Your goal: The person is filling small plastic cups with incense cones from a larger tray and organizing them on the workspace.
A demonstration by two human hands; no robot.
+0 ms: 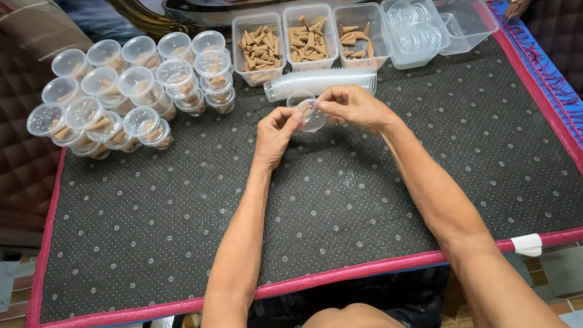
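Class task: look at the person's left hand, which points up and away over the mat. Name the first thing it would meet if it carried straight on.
The left hand already touches the small clear cup. Past that, it would probably meet the lying stack of clear cups; depth is hard to judge.

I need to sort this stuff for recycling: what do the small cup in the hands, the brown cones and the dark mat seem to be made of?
Small cup: thin clear plastic, glossy; the fingers show through it.
Brown cones: matte, tan, looks like a pressed powdery material, possibly incense; uncertain.
Dark mat: soft, dull grey fabric or felt with pale dots and a pink sewn edge.
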